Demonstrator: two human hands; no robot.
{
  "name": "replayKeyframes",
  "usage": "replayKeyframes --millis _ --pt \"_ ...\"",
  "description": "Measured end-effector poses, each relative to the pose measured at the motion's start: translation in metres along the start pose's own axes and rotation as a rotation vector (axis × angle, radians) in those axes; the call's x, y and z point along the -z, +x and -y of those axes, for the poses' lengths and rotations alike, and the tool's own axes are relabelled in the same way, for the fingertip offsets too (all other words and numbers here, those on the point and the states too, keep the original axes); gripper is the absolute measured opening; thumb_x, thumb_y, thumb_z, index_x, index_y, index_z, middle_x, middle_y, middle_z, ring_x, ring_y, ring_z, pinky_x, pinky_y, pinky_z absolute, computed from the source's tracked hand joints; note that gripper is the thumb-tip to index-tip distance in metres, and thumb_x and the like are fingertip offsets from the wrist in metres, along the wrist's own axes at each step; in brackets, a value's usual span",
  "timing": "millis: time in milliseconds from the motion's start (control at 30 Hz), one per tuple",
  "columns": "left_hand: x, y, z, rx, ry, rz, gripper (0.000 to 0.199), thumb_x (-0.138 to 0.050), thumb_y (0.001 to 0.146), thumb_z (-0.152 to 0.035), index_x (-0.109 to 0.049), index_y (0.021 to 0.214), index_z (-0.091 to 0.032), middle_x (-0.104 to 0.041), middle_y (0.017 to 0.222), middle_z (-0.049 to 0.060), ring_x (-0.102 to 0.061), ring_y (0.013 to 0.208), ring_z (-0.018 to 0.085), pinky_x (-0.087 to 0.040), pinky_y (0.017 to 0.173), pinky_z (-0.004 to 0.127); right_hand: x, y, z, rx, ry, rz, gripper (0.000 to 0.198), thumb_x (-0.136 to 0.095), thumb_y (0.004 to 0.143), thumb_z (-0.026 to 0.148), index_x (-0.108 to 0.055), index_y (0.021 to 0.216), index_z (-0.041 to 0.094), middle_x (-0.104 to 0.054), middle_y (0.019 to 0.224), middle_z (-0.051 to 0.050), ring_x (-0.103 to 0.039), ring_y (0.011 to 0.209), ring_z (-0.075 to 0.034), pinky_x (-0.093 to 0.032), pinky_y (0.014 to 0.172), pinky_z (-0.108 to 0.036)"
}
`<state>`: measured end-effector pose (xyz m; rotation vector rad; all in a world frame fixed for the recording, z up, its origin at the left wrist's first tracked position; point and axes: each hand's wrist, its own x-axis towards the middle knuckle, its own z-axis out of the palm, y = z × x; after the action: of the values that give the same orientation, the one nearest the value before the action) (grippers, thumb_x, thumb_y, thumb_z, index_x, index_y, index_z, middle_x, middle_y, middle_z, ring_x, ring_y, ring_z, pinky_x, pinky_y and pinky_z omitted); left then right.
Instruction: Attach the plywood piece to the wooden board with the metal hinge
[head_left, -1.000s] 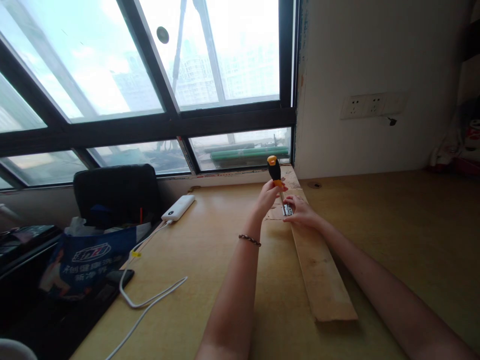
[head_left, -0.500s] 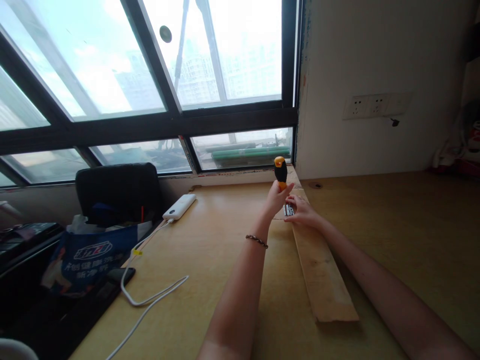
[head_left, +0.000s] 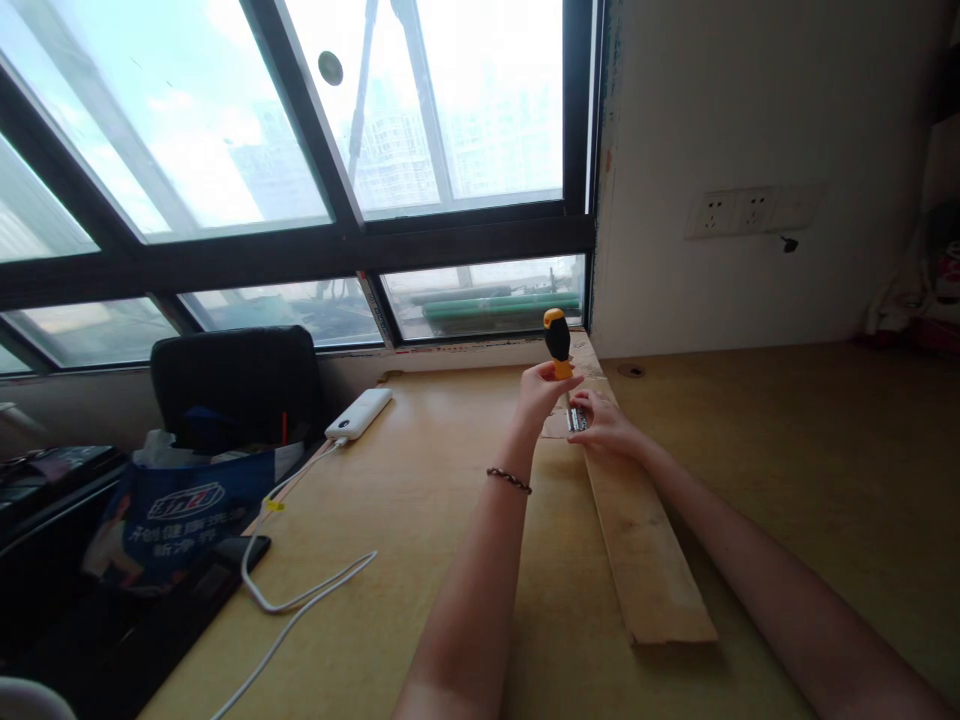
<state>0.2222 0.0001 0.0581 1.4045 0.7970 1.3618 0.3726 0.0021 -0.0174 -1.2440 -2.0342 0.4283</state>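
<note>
My left hand [head_left: 543, 388] is closed around the lower end of a screwdriver [head_left: 557, 338] with a black and yellow handle. The handle points up, leaning slightly to the left, and its shaft runs down toward a small silver metal hinge [head_left: 577, 417]. Thumb and fingers of my right hand [head_left: 600, 420] pinch this hinge against a long wooden board [head_left: 649, 550]. Whether the screwdriver's tip touches a screw is too small to tell. The board lies flat on the table, pointing away from me. A flat pale piece [head_left: 553, 425] sits at the board's left edge, below my left hand.
A white power bank [head_left: 360, 414] with a white cable [head_left: 300, 604] lies on the wooden table [head_left: 420, 500], left of the board. A black chair [head_left: 236, 380] and a blue bag [head_left: 187, 520] stand beyond the left edge. Windows and a wall with sockets [head_left: 754, 210] rise behind.
My left hand has shifted slightly left and turned on the screwdriver, whose handle now leans a little more to the left. My right hand and the hinge have stayed in place.
</note>
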Motion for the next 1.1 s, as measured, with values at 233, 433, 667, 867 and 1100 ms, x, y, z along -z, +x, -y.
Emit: replayKeyframes --millis 233,433,667,867,1100 --pt "0.001 0.002 0.002 -0.029 -0.043 -0.012 0.04 -0.075 0.048 -0.021 -0.061 0.085 -0.013 -0.063 0.073 0.003 -0.057 0.068 0.013 -0.043 0.067 0.026 0.001 0.0 0.001 -0.004 0.014 0.012 0.064 -0.077 0.046 0.037 -0.052 0.102 0.019 -0.052 0.112 -0.008 -0.046 0.108 -0.026 -0.04 0.09 -0.039" --pt "0.0 -0.002 -0.005 0.028 -0.126 0.112 0.027 -0.063 0.059 -0.02 -0.055 0.084 -0.016 -0.064 0.079 0.005 -0.06 0.079 0.017 -0.042 0.071 0.029 0.0 0.0 0.0 -0.018 0.04 -0.004 0.069 -0.078 0.045 0.037 -0.051 0.106 0.018 -0.052 0.111 -0.009 -0.048 0.106 -0.027 -0.039 0.091 -0.041" --pt "-0.01 -0.006 -0.003 -0.005 -0.082 0.072 0.007 -0.055 0.061 -0.017 -0.051 0.068 -0.016 -0.05 0.063 -0.002 -0.048 0.06 0.01 -0.039 0.06 0.024 0.0 0.0 0.001 -0.014 0.02 0.009 0.071 -0.077 0.046 0.038 -0.049 0.108 0.018 -0.053 0.11 -0.009 -0.047 0.106 -0.027 -0.039 0.089 -0.04" --pt "-0.015 -0.005 -0.003 -0.065 0.062 -0.001 0.032 -0.072 0.054 -0.034 -0.047 0.063 -0.016 -0.043 0.054 -0.005 -0.039 0.05 0.007 -0.032 0.052 0.023 -0.001 0.002 -0.003 -0.013 0.013 0.008 0.07 -0.077 0.045 0.041 -0.05 0.105 0.018 -0.053 0.11 -0.009 -0.047 0.105 -0.026 -0.039 0.088 -0.04" --pt "-0.008 -0.006 -0.007 -0.076 -0.01 -0.077 0.032 -0.072 0.052 -0.039 -0.053 0.059 -0.014 -0.047 0.053 -0.004 -0.041 0.051 0.006 -0.034 0.053 0.022 0.0 -0.001 0.001 -0.007 0.025 -0.002 0.066 -0.078 0.045 0.038 -0.051 0.103 0.019 -0.052 0.109 -0.008 -0.048 0.105 -0.026 -0.04 0.088 -0.039"
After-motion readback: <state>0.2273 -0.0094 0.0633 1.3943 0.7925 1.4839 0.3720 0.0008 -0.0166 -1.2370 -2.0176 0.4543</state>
